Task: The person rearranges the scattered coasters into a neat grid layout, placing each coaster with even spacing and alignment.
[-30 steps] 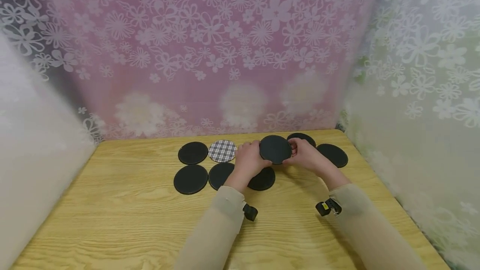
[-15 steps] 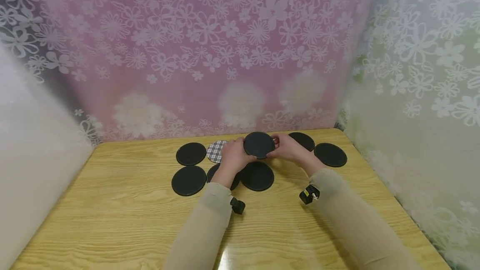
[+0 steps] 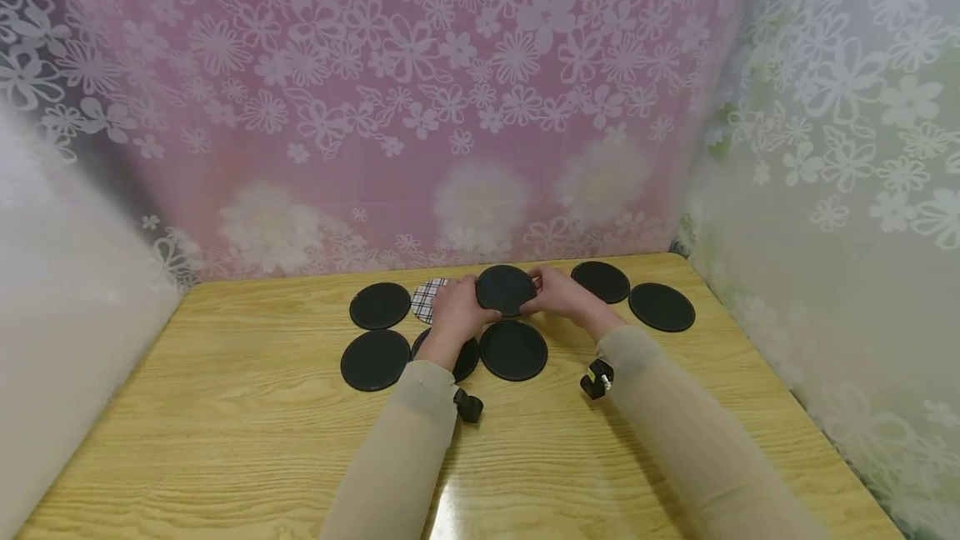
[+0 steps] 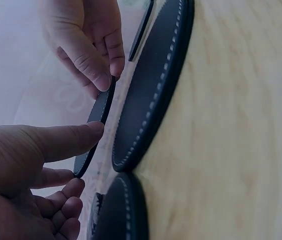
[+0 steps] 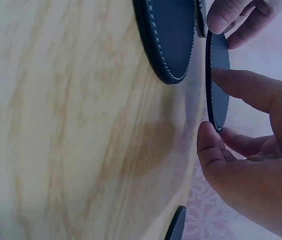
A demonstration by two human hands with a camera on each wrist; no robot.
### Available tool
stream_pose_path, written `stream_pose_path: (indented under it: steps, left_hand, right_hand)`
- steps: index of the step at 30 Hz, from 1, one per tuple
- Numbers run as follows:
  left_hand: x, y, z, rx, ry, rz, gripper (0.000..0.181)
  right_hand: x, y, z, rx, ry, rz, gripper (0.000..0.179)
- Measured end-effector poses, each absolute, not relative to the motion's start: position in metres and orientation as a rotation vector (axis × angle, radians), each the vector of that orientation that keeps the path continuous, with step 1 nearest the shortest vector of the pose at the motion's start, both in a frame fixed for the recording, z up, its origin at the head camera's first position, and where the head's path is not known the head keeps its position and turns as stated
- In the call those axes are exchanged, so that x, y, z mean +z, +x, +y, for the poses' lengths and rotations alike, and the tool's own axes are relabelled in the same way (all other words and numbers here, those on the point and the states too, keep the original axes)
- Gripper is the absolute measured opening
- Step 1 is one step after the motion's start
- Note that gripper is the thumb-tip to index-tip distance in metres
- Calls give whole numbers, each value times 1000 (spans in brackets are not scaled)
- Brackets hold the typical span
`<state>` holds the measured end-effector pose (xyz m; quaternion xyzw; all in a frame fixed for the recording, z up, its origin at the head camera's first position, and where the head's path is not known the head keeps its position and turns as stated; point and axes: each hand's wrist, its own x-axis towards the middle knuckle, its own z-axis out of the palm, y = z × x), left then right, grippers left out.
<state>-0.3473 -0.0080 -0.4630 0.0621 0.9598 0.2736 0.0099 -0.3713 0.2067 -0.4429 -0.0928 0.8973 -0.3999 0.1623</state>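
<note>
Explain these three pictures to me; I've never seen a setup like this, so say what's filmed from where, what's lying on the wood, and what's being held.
No machine here: a person works with two bare hands. One picture comes from a camera on the head, looking down; the other two come from small cameras strapped to each wrist, so they look sideways along the table. On the light wooden table lie several round black stitched coasters and one round white checked coaster, partly hidden. The left hand and the right hand pinch one raised black round coaster by its edges, above the table. A flowered pink curtain hangs behind.
</note>
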Motion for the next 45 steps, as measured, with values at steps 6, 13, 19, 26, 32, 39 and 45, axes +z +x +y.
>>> stream_pose_path:
  steps: [6,13,19,26,32,39,45]
  left_hand:
    - [-466,-347,-9,843,166,2986,80]
    - [-468,-347,-11,822,160,2994,77]
    - [-467,-346,-14,803,167,2995,74]
    - [-469,-349,-16,800,162,2979,73]
    - [-472,-349,-18,790,186,2983,71]
    - [-471,-347,-18,787,202,2988,69]
    - [-471,-347,-18,774,197,2986,71]
  right_hand:
    - [-448,-372,203,-1166,-233,2541,79]
    - [-450,-373,198,-1110,-223,2576,77]
    - [-449,-372,197,-1030,-212,2608,79]
    - [-447,-371,196,-1001,-255,2598,79]
    - [-449,-371,197,-964,-288,2599,78]
    - [-453,-374,197,-876,-368,2633,70]
    - [-452,-374,196,-883,-400,2641,55]
